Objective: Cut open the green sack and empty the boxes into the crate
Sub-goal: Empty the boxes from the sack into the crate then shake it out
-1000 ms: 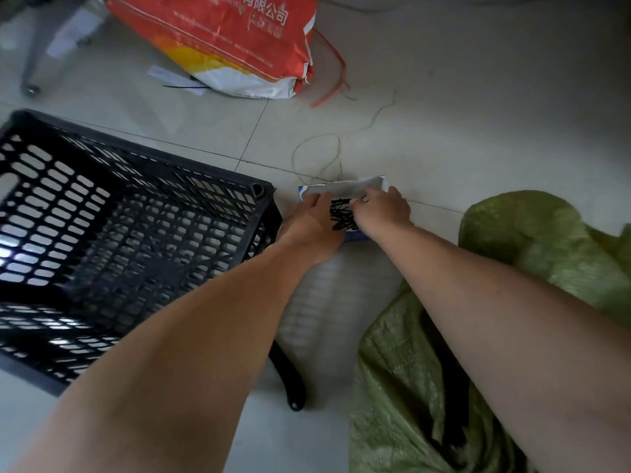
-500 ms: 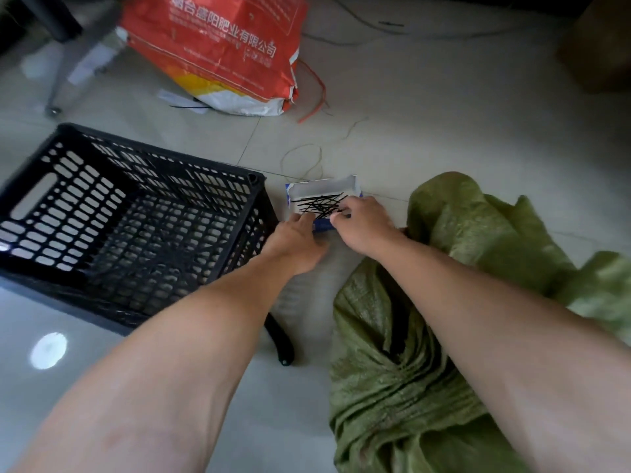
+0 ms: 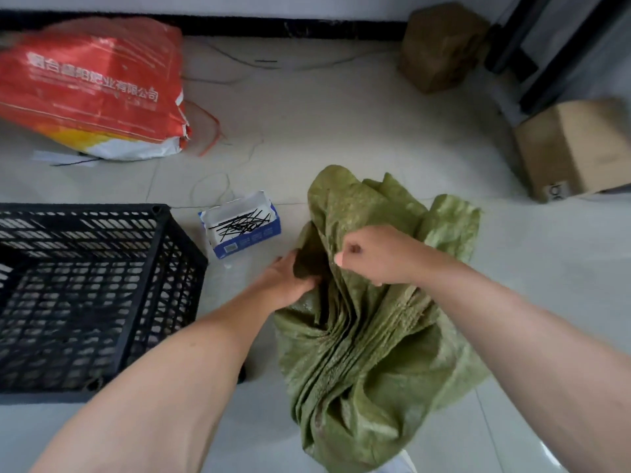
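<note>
The green sack [image 3: 368, 353] is held on the pale tiled floor [image 3: 341, 131]: the fingers of the left hand [image 3: 286, 281] are curled into its dark opening, those of the right hand [image 3: 372, 254] closed round a bunched fold. Just beyond the left fingers an open box [image 3: 252, 238] of black strips is seen, with the black crate [image 3: 85, 209] further left. A red sack [image 3: 92, 87], a cardboard carton [image 3: 573, 148] and black skirting [image 3: 273, 27] are seen well beyond.

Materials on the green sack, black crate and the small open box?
Green sack: woven plastic fabric by the look, matte; fine weave texture, crisp folds. Black crate: moulded hard plastic, slight sheen; slotted lattice walls. Small open box: thin printed cardboard, probably; white inside, blue outside with a label.
</note>
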A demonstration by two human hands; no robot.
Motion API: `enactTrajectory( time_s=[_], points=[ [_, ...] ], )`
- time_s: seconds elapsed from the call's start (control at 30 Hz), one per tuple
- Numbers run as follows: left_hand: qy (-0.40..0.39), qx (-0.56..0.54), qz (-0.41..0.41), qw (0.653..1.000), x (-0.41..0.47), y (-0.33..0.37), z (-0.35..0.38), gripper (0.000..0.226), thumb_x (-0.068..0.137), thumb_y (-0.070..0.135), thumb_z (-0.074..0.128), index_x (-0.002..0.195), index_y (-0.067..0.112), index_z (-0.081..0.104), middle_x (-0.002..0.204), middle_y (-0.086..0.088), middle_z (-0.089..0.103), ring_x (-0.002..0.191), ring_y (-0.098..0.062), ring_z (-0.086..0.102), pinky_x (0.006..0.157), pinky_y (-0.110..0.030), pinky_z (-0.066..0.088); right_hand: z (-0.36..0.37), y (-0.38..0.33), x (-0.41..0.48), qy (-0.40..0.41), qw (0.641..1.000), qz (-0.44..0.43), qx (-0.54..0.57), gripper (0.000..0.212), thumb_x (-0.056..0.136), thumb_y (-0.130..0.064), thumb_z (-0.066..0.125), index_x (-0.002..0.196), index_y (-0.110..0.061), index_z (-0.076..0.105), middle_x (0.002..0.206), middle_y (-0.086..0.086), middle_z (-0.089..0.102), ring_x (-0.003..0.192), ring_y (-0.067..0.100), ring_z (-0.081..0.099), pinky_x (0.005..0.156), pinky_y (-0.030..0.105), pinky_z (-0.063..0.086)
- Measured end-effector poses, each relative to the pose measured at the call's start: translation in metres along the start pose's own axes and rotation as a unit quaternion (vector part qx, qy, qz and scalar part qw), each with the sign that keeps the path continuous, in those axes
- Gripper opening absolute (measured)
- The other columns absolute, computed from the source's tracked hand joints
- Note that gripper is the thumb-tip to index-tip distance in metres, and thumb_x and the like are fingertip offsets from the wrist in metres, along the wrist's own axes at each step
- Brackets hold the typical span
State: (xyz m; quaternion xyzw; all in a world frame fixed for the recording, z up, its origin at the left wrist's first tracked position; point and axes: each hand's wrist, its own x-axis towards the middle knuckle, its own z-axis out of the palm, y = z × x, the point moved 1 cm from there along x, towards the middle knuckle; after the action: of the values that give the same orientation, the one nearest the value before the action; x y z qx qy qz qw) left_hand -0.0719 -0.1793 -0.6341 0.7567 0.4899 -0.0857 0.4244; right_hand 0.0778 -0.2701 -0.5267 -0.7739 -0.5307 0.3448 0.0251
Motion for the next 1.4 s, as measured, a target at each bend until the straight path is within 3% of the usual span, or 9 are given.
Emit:
enactTrajectory(
  time_s=[0.1, 0.17, 0.3, 0.5, 0.67, 0.83, 0.97, 1.07, 1.4],
  points=[
    [0.02, 0.031, 0.004, 0.999, -0.005, 0.011, 0.007, 0.064, 0.089, 0.044, 0.059, 0.146, 0.029, 0.033, 0.135, -0.013, 0.05, 0.118, -0.034, 0.054, 0.092, -0.034, 0.045, -0.005, 0.024, -0.036, -0.205, 0.969, 0.135, -0.009, 0.048, 0.096, -0.054, 0.046, 0.101, -0.01, 0.066, 0.085, 0.01, 0.078, 0.069, 0.02, 0.07, 0.058, 0.027, 0.049],
    [0.023, 0.048, 0.003, 0.999, -0.004, 0.016, 0.008, 0.058, 0.093, 0.042, 0.053, 0.145, 0.026, 0.036, 0.137, -0.014, 0.05, 0.124, -0.036, 0.05, 0.098, -0.038, 0.043, -0.005, 0.033, -0.048, -0.236, 0.948, 0.204, -0.058, 0.068, 0.093, -0.065, 0.042, 0.122, -0.005, 0.06, 0.101, 0.013, 0.076, 0.077, 0.023, 0.076, 0.066, 0.03, 0.06],
    [0.016, 0.052, 0.0, 0.999, -0.006, 0.022, 0.012, 0.048, 0.098, 0.036, 0.044, 0.144, 0.025, 0.037, 0.139, -0.014, 0.051, 0.123, -0.034, 0.052, 0.096, -0.038, 0.045, 0.006, 0.041, -0.053, -0.168, 0.958, 0.231, -0.019, 0.099, 0.082, -0.08, 0.043, 0.153, -0.013, 0.028, 0.146, 0.021, 0.048, 0.096, 0.034, 0.071, 0.078, 0.038, 0.062],
    [0.039, -0.037, -0.039, 0.998, -0.018, 0.021, 0.0, 0.038, 0.099, 0.024, 0.04, 0.136, 0.022, 0.051, 0.132, -0.014, 0.057, 0.116, -0.035, 0.057, 0.096, -0.04, 0.048, 0.023, 0.016, -0.026, -0.098, 0.981, 0.14, 0.089, 0.114, 0.072, -0.077, 0.062, 0.156, -0.034, -0.001, 0.166, 0.005, 0.008, 0.14, 0.037, 0.039, 0.095, 0.045, 0.054],
    [0.015, -0.27, -0.086, 0.959, -0.027, 0.016, -0.018, 0.019, 0.096, 0.013, 0.046, 0.095, 0.018, 0.064, 0.096, -0.013, 0.069, 0.083, -0.026, 0.064, 0.07, -0.037, 0.056, 0.06, -0.016, 0.006, -0.053, 0.993, 0.057, 0.086, 0.138, 0.06, -0.065, 0.079, 0.152, -0.038, -0.019, 0.16, 0.003, 0.03, 0.144, 0.029, 0.033, 0.116, 0.049, 0.028],
    [-0.024, -0.331, -0.072, 0.941, -0.029, 0.019, -0.025, 0.021, 0.095, 0.013, 0.051, 0.11, 0.01, 0.066, 0.101, -0.016, 0.071, 0.085, -0.029, 0.064, 0.079, -0.046, 0.056, 0.09, -0.025, 0.023, 0.11, 0.969, 0.029, 0.217, 0.103, 0.076, -0.031, 0.076, 0.156, -0.036, 0.011, 0.148, 0.009, 0.045, 0.136, 0.032, 0.045, 0.114, 0.041, 0.035],
    [-0.021, -0.358, -0.074, 0.93, -0.032, 0.022, -0.032, 0.02, 0.093, 0.007, 0.049, 0.095, 0.007, 0.069, 0.089, -0.014, 0.073, 0.079, -0.027, 0.063, 0.079, -0.04, 0.053, 0.088, -0.021, 0.014, 0.153, 0.938, 0.045, 0.309, 0.062, 0.087, -0.011, 0.057, 0.141, -0.038, 0.043, 0.126, 0.004, 0.065, 0.119, 0.027, 0.059, 0.098, 0.029, 0.045],
    [-0.034, -0.356, -0.072, 0.931, -0.045, 0.029, -0.045, 0.026, 0.091, 0.009, 0.049, 0.075, 0.016, 0.068, 0.067, 0.001, 0.071, 0.068, -0.014, 0.059, 0.069, -0.03, 0.039, 0.066, -0.023, -0.006, 0.177, 0.916, 0.089, 0.349, 0.053, 0.089, -0.008, 0.05, 0.135, -0.035, 0.052, 0.119, 0.004, 0.067, 0.113, 0.027, 0.06, 0.093, 0.024, 0.042],
    [0.012, -0.335, -0.155, 0.929, -0.134, 0.079, -0.13, 0.013, 0.09, 0.033, 0.06, 0.095, 0.024, 0.067, 0.093, 0.0, 0.069, 0.091, -0.018, 0.059, 0.079, -0.031, 0.04, -0.086, -0.064, -0.109, 0.216, 0.893, 0.095, 0.384, 0.047, 0.085, -0.003, 0.051, 0.127, -0.02, 0.061, 0.114, -0.002, 0.069, 0.11, 0.019, 0.063, 0.105, 0.037, 0.047]
  ],
)
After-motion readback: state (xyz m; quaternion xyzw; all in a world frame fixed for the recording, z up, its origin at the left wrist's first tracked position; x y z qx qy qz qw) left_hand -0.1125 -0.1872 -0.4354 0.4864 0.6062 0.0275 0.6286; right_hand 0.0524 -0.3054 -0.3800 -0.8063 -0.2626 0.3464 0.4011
